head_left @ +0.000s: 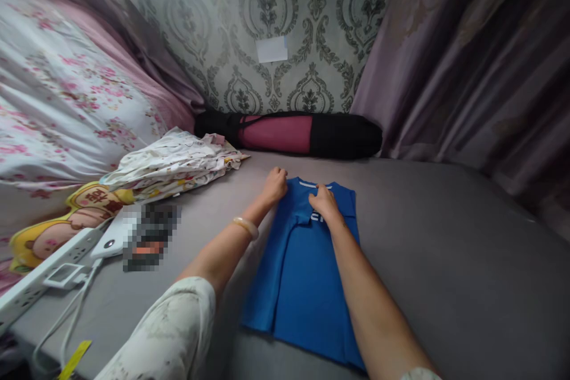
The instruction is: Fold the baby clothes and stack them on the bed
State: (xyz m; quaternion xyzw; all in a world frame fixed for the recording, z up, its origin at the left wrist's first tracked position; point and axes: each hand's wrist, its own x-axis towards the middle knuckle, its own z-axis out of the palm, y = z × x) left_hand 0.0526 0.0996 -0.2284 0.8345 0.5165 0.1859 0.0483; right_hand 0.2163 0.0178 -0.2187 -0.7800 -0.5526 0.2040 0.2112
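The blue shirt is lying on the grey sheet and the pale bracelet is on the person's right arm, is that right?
Not quite: the pale bracelet is on the left arm, not the right arm. The head view shows it. The blue shirt is indeed lying on the grey sheet.

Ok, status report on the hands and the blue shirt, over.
Left hand at shoulder edge, right hand on upper front, grips unclear. Blue shirt flat, left side folded inward. Black-and-pink bag beyond collar, off the shirt.
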